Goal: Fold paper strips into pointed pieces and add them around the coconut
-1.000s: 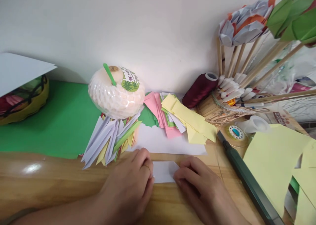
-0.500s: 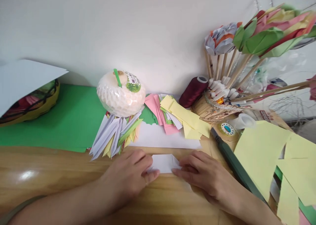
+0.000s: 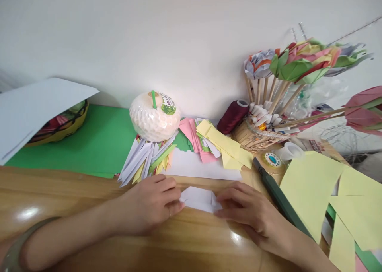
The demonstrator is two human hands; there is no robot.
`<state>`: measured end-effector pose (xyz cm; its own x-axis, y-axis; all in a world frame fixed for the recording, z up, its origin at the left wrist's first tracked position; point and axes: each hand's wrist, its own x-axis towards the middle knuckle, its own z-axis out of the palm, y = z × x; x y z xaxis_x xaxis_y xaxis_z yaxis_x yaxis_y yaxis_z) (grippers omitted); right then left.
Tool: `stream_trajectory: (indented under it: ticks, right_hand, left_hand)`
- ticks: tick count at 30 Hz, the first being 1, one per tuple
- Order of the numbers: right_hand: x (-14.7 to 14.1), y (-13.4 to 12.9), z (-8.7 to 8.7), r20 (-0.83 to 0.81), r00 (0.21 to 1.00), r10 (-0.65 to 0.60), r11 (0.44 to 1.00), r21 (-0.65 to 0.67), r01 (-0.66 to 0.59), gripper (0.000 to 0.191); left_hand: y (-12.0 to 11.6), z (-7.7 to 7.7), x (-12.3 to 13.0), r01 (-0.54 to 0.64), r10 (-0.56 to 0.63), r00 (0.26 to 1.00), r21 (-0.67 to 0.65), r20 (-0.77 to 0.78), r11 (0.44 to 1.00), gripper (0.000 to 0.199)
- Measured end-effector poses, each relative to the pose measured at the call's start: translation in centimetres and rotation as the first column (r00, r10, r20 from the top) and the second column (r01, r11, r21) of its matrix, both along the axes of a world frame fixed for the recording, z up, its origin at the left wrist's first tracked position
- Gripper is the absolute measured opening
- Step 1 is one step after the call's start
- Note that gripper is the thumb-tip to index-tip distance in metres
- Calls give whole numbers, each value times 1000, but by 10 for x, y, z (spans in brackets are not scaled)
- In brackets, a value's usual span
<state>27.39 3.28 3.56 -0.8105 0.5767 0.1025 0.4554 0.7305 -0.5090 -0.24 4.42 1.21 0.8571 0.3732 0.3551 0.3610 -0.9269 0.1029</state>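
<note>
A small folded white paper (image 3: 198, 199) lies between my two hands, low over the wooden table (image 3: 191, 240). Its left corner is pinched in the fingertips of my left hand (image 3: 158, 200). The right end, with a slanted crease, sits between the thumb and fingers of my right hand (image 3: 247, 210). Just behind the paper is a larger white sheet (image 3: 199, 166). A bundle of folded paper strips (image 3: 143, 160) fans out past my left hand, and a dark green cutter-like tool (image 3: 283, 202) lies to the right of my right hand.
A wrapped coconut (image 3: 155, 119) rests behind the strips. Yellow slips (image 3: 227, 142), a maroon thread spool (image 3: 233, 116) and a basket (image 3: 253, 135) of paper flowers stand along the wall. Yellow sheets (image 3: 313, 188) cover the right side, green sheets (image 3: 104, 140) the left.
The view has shifted, so the background sits lower. The left hand has drawn slightly left, to the paper's corner, and the paper now looks a little tilted.
</note>
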Motion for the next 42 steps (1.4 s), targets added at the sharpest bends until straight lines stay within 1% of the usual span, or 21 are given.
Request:
stream_trajectory:
  ticks: [4,6,7,8,9,10,11,12,15,18,20,24,25,27,29,31,33,35,38,40,42]
  right_hand:
    - [-16,-14,9,-95,989,109,967,-219,-128,27]
    - [-18,-17,9,-211,973,91,954,-263,-146,30]
    - [-17,-17,8,-255,967,17,963,-257,-84,30]
    - [-15,-16,5,-273,958,-82,973,-232,17,29]
    - [-13,-14,1,-253,945,-207,969,-189,162,27]
    - [-11,-11,-3,-219,917,-333,942,-117,314,26]
    - [-11,-10,-7,-189,893,-409,912,-58,406,24]
    - [-12,-9,-11,-151,883,-445,895,-43,444,26]
    - [-23,-10,-21,-65,896,-439,893,-138,428,27]
    - [-35,-15,-24,-92,905,-416,897,-207,391,28]
    - [-39,-16,-24,-152,874,-462,875,-238,421,25]
    - [-38,-14,-25,-257,748,-612,784,-322,530,15]
    - [-37,-13,-26,-270,736,-621,776,-338,532,15]
    - [-36,-13,-28,-294,734,-612,784,-346,515,25]
    - [-36,-14,-29,-306,764,-568,820,-292,493,34]
    - [-36,-18,-31,-293,813,-504,864,-186,469,36]
    - [-35,-22,-32,-250,858,-448,892,-67,446,36]
    - [-34,-25,-32,-189,887,-421,899,41,436,34]
    - [-32,-26,-32,-114,900,-421,880,189,436,26]
    - [-31,-24,-30,-91,904,-419,871,243,428,26]
    - [-31,-22,-28,-59,907,-417,873,250,418,28]
  left_hand:
    - [-1,-7,3,-87,89,996,116,-6,989,21]
    - [-1,-10,4,-96,102,994,109,-46,989,22]
    - [-2,-10,5,-83,89,994,96,-60,992,23]
    - [-2,-10,5,-61,67,996,83,-65,995,24]
    - [-2,-10,6,-33,38,998,75,-60,997,25]
    - [-2,-10,6,-3,7,999,71,-48,997,26]
    - [-2,-10,7,23,-20,999,72,-38,997,28]
    - [-2,-9,7,41,-39,999,74,-36,996,29]
    - [-2,-9,9,50,-44,997,92,-67,995,29]
    - [-2,-9,11,28,-18,997,129,-77,991,26]
    - [-3,-9,12,2,1,1000,170,-19,985,25]
    - [-10,-5,14,-28,-5,987,200,163,979,21]
    - [-11,-4,14,-29,-9,981,197,192,980,19]
    - [-13,-3,16,-46,4,977,190,213,981,16]
    - [-13,-5,18,-82,46,981,189,189,978,18]
    - [-12,-8,18,-126,97,984,207,149,970,20]
    - [-10,-11,18,-153,123,983,235,140,960,13]
    - [-9,-12,17,-149,112,981,245,157,958,7]
    - [-9,-12,15,-106,68,984,239,163,965,15]
    - [-8,-13,14,-89,53,987,242,150,966,20]
    - [-6,-15,12,-82,49,989,247,137,966,21]
